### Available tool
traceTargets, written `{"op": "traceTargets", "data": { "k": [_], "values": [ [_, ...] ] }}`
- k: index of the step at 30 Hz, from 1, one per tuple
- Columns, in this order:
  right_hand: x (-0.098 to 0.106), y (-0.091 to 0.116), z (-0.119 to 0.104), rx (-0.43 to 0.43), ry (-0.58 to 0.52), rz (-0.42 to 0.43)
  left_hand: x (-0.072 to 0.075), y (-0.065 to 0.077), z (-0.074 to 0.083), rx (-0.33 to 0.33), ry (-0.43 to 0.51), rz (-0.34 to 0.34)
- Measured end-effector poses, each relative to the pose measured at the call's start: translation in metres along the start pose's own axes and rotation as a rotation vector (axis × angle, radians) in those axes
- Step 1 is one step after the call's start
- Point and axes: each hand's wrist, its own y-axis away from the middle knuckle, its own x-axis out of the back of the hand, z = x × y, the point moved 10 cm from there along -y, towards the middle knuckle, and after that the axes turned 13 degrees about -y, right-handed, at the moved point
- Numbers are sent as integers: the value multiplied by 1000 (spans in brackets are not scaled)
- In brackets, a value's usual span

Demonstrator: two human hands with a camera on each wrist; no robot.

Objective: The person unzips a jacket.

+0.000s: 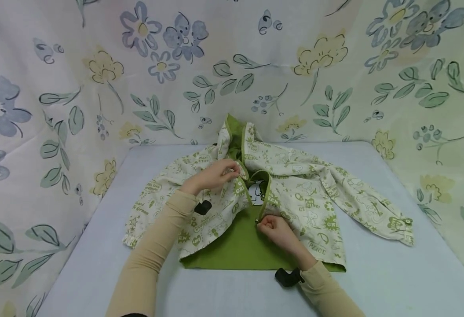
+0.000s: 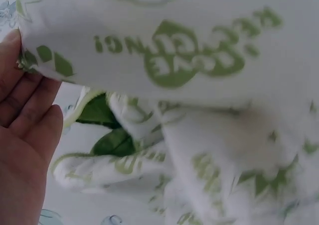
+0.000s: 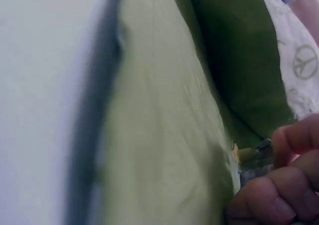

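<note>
A hooded zip jacket point(image 1: 307, 198), cream with green print and a green lining point(image 1: 235, 246), lies spread on the table, its hood point(image 1: 235, 136) toward the back and its front partly open. My left hand point(image 1: 216, 174) pinches the left front edge near the collar; in the left wrist view the printed cloth point(image 2: 199, 56) hangs lifted from the fingers. Lower down, my right hand point(image 1: 279, 233) pinches the small zipper pull point(image 3: 263, 145) on the right front edge. Between the two edges shows a white patch with a black drawing point(image 1: 257, 193).
One sleeve point(image 1: 374, 211) stretches out to the right over the pale table point(image 1: 378, 281); the other bends down the left side. Behind the table hangs a flowered curtain point(image 1: 224, 39). Each wrist wears a black camera, the right one point(image 1: 288, 277) just past the jacket's hem.
</note>
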Motion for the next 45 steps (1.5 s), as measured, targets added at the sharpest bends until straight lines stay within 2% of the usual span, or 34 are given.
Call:
{"op": "traceTargets", "data": {
  "k": [3,5,9,14,19,22,27,31,34,41,45],
  "values": [
    [3,0,5,14,33,-4,6,0,2,-20,-7,16],
    [4,-1,4,17,36,-13,5,0,4,-26,-17,0],
    [1,1,4,-33,52,-67,-3,2,5,-20,-14,-40],
    [-1,8,3,-90,130,-134,-7,7,9,-23,12,-80],
    [-2,14,-2,-96,221,-198,-11,14,12,-2,37,-111],
    [-4,18,-6,-90,239,-239,-15,17,18,-19,43,-123],
    [-8,24,-11,-79,290,-312,-22,21,31,-89,47,-104],
    [-11,29,-13,-59,364,-364,-28,25,38,-109,64,-107],
    [-13,32,-12,-46,391,-379,-33,28,44,-123,34,-100],
    [-9,32,-13,-27,433,-329,-43,32,52,-146,-94,-30],
    [-1,33,-18,-14,369,-300,-47,34,57,-172,-151,46]
  ]
}}
